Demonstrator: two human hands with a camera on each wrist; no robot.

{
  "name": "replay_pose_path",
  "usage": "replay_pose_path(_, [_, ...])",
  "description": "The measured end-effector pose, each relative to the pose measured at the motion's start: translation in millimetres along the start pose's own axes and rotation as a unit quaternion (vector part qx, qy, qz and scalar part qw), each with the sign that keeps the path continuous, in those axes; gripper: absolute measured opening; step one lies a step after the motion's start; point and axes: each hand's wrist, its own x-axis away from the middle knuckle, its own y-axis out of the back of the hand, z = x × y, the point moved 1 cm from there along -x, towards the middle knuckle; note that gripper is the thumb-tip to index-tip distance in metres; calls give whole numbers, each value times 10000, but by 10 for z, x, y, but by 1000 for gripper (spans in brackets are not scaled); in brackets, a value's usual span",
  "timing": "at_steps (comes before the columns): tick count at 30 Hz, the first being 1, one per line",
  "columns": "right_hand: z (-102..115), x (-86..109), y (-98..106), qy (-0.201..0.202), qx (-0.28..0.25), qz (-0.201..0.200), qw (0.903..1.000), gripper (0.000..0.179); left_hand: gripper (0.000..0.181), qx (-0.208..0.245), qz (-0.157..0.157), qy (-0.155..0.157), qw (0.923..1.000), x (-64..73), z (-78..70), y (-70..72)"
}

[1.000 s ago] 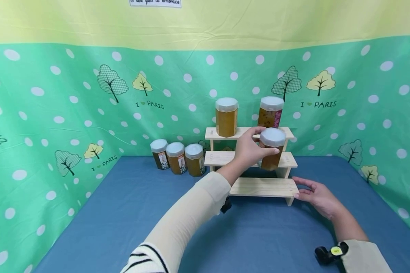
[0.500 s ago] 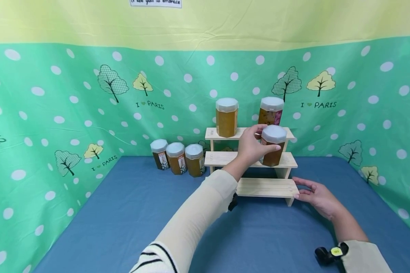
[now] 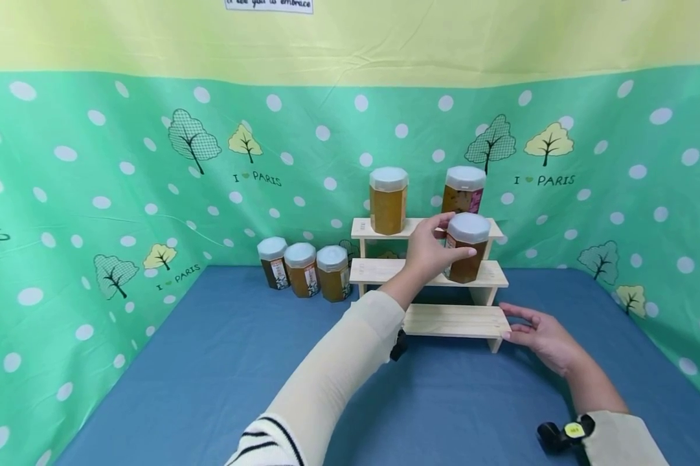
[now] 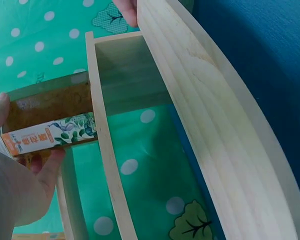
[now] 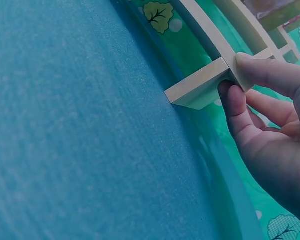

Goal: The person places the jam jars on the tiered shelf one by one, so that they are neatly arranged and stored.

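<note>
My left hand (image 3: 429,252) grips a honey-coloured jar (image 3: 468,259) with a white lid at the right end of the middle step. In the left wrist view the jar (image 4: 50,107) shows a white label with leaves, and its base meets the wooden step. My right hand (image 3: 548,340) pinches the right end of the bottom step of the wooden stand (image 3: 454,318); in the right wrist view its thumb and fingers close on the board's corner. On the top step stand a golden jar (image 3: 388,206) at left and a jar with a pink label (image 3: 463,194) at right, partly hidden.
Left of the stand, on the blue cloth (image 3: 221,362), a dark jar (image 3: 273,265), an amber jar (image 3: 302,272) and a golden-brown jar (image 3: 333,275) stand in a row. A green dotted curtain (image 3: 303,142) hangs behind.
From a second ago, my left hand and its jar have shifted slightly right, and the jar stands a little farther back on the middle step. My right hand has stayed in place.
</note>
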Motion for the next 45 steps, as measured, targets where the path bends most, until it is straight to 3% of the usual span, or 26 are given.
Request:
replay_pose_path(6, [25, -1, 19, 59, 169, 6, 9998, 78, 61, 341, 31, -98, 9994, 55, 51, 46])
replay_pose_path(17, [182, -14, 83, 43, 1049, 13, 9945, 80, 55, 840, 265, -315, 9956, 185, 97, 163])
replay_pose_path(24, [191, -35, 75, 8, 1094, 7, 9940, 81, 57, 1146, 426, -373, 9918, 304, 112, 220])
replay_pose_path(28, [195, -39, 76, -25, 1146, -9, 9934, 81, 59, 1289, 481, -578, 9888, 366, 110, 269])
replay_pose_path(32, [205, -38, 75, -19, 1150, -7, 9934, 81, 60, 1432, 620, -697, 9853, 421, 101, 354])
replay_pose_path(37, [185, -42, 55, -70, 1094, -33, 9940, 83, 53, 1556, 851, -540, 9827, 472, 103, 492])
replay_pose_path(45, [165, -36, 33, -105, 1109, -105, 9937, 84, 45, 1512, 903, -680, 9820, 545, 139, 710])
